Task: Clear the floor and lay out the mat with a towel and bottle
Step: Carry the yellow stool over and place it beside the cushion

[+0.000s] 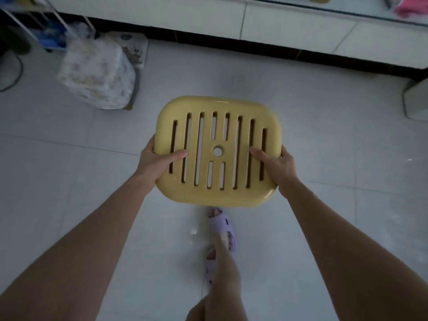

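Nearest the camera, two bare forearms are being stretched forward and down, and below them a foot in a lilac slipper [222, 230] is being planted on the pale tiled floor [324, 126].

A yellow plastic stool [217, 151] is being held between the hands, seen from above by its slotted seat; its legs are hidden beneath the seat, so whether it is being lifted clear of the floor cannot be told for certain. The left hand [159, 163] is being closed around the left rim, thumb laid flat across the slats and fingers curled out of sight beneath. The right hand [275, 165] is being closed the same way on the right rim.

The stool is being judged rigid and light, a hollow moulding unlikely to flex or break. Its glossy surface is being judged somewhat slippery, so the rolled rim, or the slots themselves, are being taken as the surest places to hold.

Further off to the left, a second stool carrying a bundle in a white plastic bag [97, 72] is being left standing near a wire rack [41, 24]. Beyond, a dark skirting and light cabinet fronts are closing the view. No mat, towel or bottle is being identified with certainty.
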The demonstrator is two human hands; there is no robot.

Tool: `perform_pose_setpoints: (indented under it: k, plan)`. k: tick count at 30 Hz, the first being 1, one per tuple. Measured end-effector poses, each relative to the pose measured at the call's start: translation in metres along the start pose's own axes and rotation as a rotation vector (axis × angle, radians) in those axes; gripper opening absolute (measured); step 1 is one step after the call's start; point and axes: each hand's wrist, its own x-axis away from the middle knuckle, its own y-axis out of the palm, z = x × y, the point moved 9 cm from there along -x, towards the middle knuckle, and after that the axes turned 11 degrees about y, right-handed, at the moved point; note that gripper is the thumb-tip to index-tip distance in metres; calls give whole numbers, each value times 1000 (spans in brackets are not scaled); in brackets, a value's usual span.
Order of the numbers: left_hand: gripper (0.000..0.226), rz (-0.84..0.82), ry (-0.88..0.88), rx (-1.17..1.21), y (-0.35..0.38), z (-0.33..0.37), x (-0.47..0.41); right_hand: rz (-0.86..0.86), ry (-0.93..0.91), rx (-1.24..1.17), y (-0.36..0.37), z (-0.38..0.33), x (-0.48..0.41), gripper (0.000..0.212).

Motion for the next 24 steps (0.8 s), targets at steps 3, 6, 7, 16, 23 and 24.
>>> perform_pose_setpoints:
  k: [3, 6, 7, 16, 23, 24]
  plan:
    - [74, 34, -1, 13, -32, 9, -36, -26, -13, 31, 41, -36, -18, 74]
    - [70, 65, -22, 34, -64, 20, -82, -41, -11, 59, 86, -74, -45, 72]
    - [67, 71, -27, 40, -72, 22, -96, -51, -7, 62, 100, -85, -53, 72]
    - [72, 59, -51, 67, -133, 44, -213, -67, 44, 67, 193, -155, -115, 69]
    - [79, 8, -109, 43, -163, 45, -309, -17, 99, 57, 252, -189, -164, 69]
    - [80, -7, -113, 30, -166, 45, -325, -2, 109, 42, 259, -193, -174, 68]
